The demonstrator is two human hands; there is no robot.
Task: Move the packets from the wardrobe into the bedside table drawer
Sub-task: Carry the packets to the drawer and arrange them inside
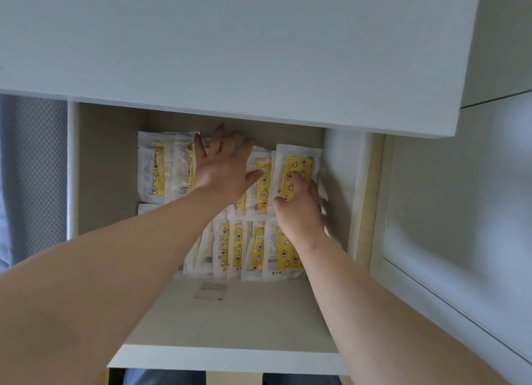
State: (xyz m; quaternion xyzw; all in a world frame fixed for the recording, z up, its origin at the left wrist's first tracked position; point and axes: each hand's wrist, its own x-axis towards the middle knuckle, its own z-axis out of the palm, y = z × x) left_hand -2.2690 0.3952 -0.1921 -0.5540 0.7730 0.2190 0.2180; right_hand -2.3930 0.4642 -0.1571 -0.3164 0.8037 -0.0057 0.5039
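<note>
White tabletop (230, 53) overhangs the back of an open drawer (224, 358), seen from above. Packets (239, 246) lie flat on the drawer floor in two rows, one along the back wall and one across the middle. They overlap sideways like shingles. Each packet's long axis runs front to back, and its yellow strip runs the same way.

The left hand (224, 168) is spread, palm down, pressing on the middle of the back row, fingertips near the back wall. The right hand (299, 209) has bent fingers on the end packet (299, 160) at the back right corner, with the thumb at its near left edge, gripping it. That packet's right edge lies just beside the right wall.

The front of the floor is bare but for a small slip (211, 291). A bare strip also runs along the left wall.
</note>
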